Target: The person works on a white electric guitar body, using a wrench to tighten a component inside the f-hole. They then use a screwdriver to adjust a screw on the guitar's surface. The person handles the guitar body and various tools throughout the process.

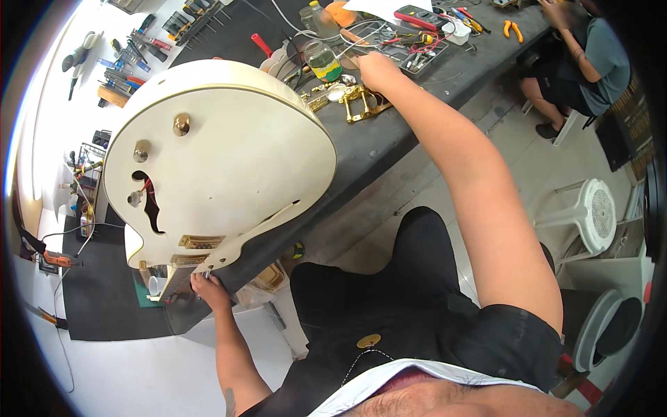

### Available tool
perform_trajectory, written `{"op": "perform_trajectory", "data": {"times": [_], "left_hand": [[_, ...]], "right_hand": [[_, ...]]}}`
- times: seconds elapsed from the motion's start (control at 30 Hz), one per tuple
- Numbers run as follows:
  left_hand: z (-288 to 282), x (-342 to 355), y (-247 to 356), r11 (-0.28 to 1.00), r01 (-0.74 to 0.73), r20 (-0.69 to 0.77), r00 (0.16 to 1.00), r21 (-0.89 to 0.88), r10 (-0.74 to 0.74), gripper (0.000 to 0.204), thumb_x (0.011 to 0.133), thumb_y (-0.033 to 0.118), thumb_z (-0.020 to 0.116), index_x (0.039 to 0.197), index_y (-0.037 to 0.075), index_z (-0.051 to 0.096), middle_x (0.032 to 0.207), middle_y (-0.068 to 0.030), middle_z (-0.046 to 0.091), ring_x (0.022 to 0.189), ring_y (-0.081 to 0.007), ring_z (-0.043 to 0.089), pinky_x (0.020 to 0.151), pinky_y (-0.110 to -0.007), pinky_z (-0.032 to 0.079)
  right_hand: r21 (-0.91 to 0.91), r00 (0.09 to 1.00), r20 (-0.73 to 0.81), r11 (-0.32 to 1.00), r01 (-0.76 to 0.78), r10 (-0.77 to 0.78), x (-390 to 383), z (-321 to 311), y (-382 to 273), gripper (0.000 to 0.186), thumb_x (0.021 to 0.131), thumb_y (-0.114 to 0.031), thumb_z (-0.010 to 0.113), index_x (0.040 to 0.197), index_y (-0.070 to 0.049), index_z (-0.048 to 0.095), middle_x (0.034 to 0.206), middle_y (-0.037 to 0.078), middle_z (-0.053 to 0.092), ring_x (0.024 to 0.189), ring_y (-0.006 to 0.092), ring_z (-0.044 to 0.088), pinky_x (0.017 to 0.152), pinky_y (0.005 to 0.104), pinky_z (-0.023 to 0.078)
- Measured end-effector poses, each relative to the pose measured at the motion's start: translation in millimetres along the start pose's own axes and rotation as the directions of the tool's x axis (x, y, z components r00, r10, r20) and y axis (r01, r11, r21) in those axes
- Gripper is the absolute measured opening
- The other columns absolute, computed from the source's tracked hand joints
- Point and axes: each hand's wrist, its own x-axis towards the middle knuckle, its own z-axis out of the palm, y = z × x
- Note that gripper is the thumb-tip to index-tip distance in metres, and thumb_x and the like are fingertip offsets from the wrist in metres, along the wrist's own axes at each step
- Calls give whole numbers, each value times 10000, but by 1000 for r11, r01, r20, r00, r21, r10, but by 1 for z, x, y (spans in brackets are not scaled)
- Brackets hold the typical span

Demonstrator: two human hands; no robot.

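Observation:
A cream-white hollow-body electric guitar [243, 153] lies face up on the dark bench, its neck end toward me. Two metal knobs, an f-hole with red wire showing inside and gold-framed pickups are on its top. My left hand [211, 289] is closed at the side of the guitar's neck [182, 278], its fingers partly hidden. Stretched far across the bench, my right hand [379, 72] is closed beside a glass jar [322, 61] with a green and yellow band; what its fingers hold cannot be made out. Gold guitar hardware [360, 104] lies just below that hand.
A metal tray [424, 61] of tools, a red and grey multimeter [419, 17] and orange-handled pliers [513, 31] lie at the far right. Screwdrivers [196, 19] hang at the far left. A person [590, 62] sits beyond the bench; a white stool [596, 217] stands right.

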Motion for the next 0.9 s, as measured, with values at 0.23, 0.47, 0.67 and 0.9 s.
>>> {"op": "perform_trajectory", "data": {"times": [0.23, 0.47, 0.67, 0.9], "left_hand": [[-6, 5, 15, 998, 24, 22, 999, -61, -22, 381, 893, 9, 631, 1259, -66, 559, 1375, -312, 523, 1261, -509, 494, 1093, -576, 381], [-5, 9, 7, 998, 50, 47, 998, -42, -48, 332, 904, 25, 647, 1210, -73, 564, 1370, -315, 524, 1254, -509, 496, 1083, -571, 392], [-3, 4, 16, 996, 60, 26, 998, -66, -59, 305, 920, 40, 639, 1184, -84, 549, 1376, -333, 517, 1265, -518, 483, 1102, -578, 373], [2, -3, 2, 995, 76, -1, 997, -57, -77, 316, 946, 51, 616, 1226, -83, 556, 1402, -322, 508, 1309, -509, 462, 1115, -584, 358]], "right_hand": [[-98, 998, -28, 994, 49, -51, 16, 12, -9, 262, 941, -107, 651, 1169, -77, 778, 1282, 167, 701, 1222, 374, 668, 1000, 468, 575], [-165, 1000, -12, 986, 25, -27, 29, 14, -10, 209, 948, -118, 655, 1110, -60, 773, 1187, 198, 739, 1145, 374, 713, 960, 481, 585], [314, 919, -385, 948, 46, 83, 10, -2, -4, 136, 950, -190, 687, 1011, -77, 732, 1041, 192, 710, 1013, 390, 692, 861, 494, 556], [45, 821, -550, 976, 214, -154, -88, 1, -15, 88, 862, -162, 769, 950, -172, 769, 985, 30, 699, 996, 300, 648, 875, 463, 501]]}}
